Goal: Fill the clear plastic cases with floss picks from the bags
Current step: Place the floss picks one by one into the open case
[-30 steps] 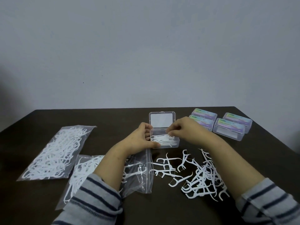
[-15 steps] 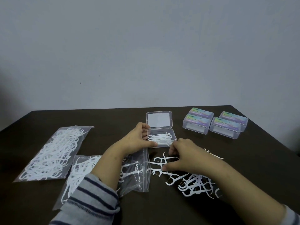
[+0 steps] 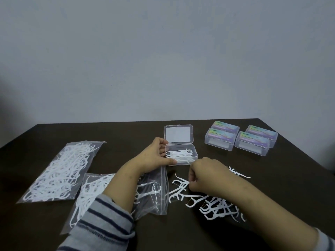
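One open case (image 3: 181, 154), partly filled, steadied at its near-left corner by left hand (image 3: 154, 158). Right hand (image 3: 204, 176) pinches a floss pick (image 3: 178, 183) from the loose pile (image 3: 217, 205), likely next load.

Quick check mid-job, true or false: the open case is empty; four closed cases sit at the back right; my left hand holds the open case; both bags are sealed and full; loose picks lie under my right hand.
1. The open clear plastic case is empty. False: white floss picks lie inside.
2. Four closed clear cases with coloured labels sit back right. True.
3. The left hand holds the open case. True.
4. Both clear plastic bags are full. False: the far-left bag looks full; the near bag is partly emptied.
5. Loose white floss picks lie beneath the right hand. True.
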